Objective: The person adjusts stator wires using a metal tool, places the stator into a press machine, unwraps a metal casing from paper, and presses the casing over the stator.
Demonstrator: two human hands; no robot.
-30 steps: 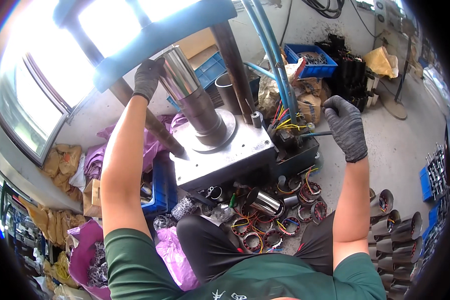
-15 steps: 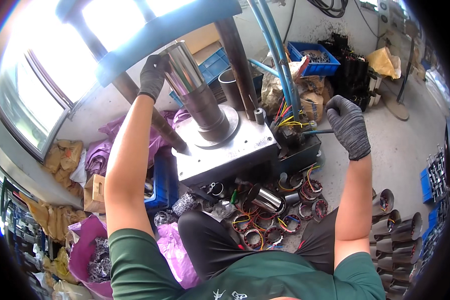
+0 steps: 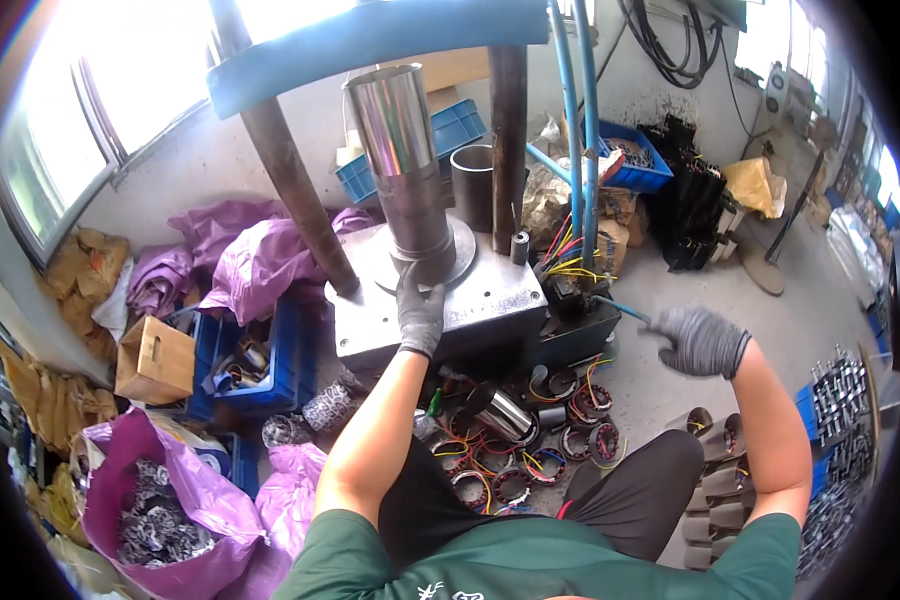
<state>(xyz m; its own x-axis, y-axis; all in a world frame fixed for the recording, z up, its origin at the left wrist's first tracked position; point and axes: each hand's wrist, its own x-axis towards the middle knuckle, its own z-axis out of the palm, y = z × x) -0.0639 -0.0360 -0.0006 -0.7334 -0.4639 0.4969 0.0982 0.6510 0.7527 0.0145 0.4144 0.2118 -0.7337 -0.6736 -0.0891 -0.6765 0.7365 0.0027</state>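
OK, press bed (image 3: 480, 303): pale metal plate, scuffed, a few small holes. Round flange (image 3: 460, 262) on it, dark post (image 3: 417, 222) standing on that, shiny steel sleeve (image 3: 392, 115) upright on top of the post, below the blue crossbeam (image 3: 380, 50). Dark columns (image 3: 508, 150) either side.

Left hand (image 3: 420, 312), gloved, at the front of the flange, thumb and fingers apart, fingertips up by the post's foot; contact unclear. Right hand (image 3: 698, 342), gloved, blurred, fingers bent, at the end of the blue lever (image 3: 620, 307); can't make out whether it grips.

Room: window (image 3: 60, 140) far left, pale wall (image 3: 195, 170) behind. Grey concrete floor (image 3: 670, 292), wired ring-shaped parts (image 3: 588, 402) cluttered in front of the press. Left side: blue crate (image 3: 295, 350), cardboard box (image 3: 160, 362), purple sack (image 3: 225, 510) with metal scrap in it. Right: rows of metal housings (image 3: 720, 487).
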